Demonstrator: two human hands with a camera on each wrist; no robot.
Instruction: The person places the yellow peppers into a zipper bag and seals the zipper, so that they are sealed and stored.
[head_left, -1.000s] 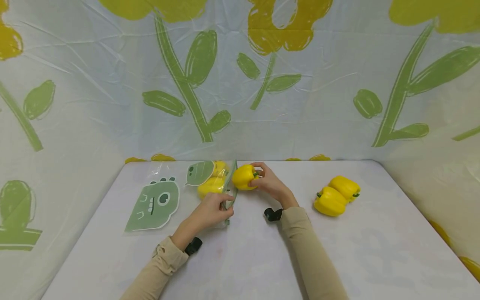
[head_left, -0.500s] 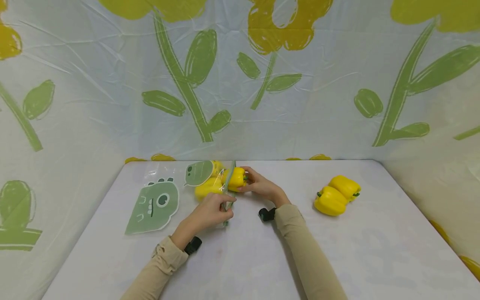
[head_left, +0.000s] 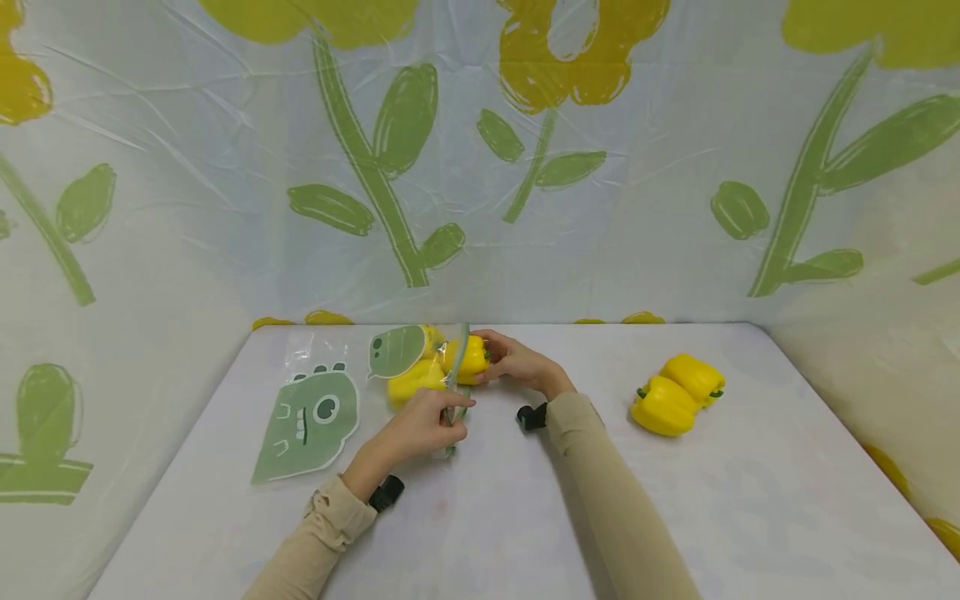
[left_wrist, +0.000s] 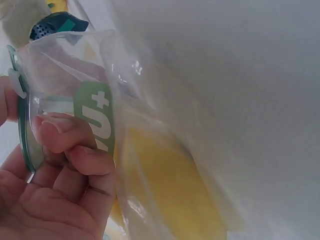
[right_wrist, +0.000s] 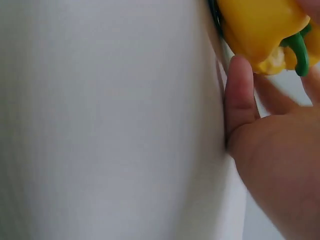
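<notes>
A clear zip bag (head_left: 397, 352) with green prints lies on its side, its mouth facing right. My left hand (head_left: 420, 427) pinches the near part of the mouth's green-edged rim; in the left wrist view a white slider (left_wrist: 18, 83) shows on that rim. Yellow bell peppers (head_left: 414, 382) rest inside, seen through the plastic. At the mouth, my right hand (head_left: 521, 367) holds another yellow bell pepper (head_left: 474, 360), partly inside the bag, its stem end toward the palm. In the right wrist view, the thumb and fingers flank this pepper (right_wrist: 265, 30).
Two yellow bell peppers (head_left: 665, 406) lie touching each other on the right of the white table (head_left: 480, 533). The bag's flat end, printed with a one-eyed green monster (head_left: 315, 421), extends left. A flower-printed cloth (head_left: 600, 267) hangs behind.
My right hand has moved left with its bell pepper, which went from outside the bag to partly within the mouth. My left hand stays at the rim.
</notes>
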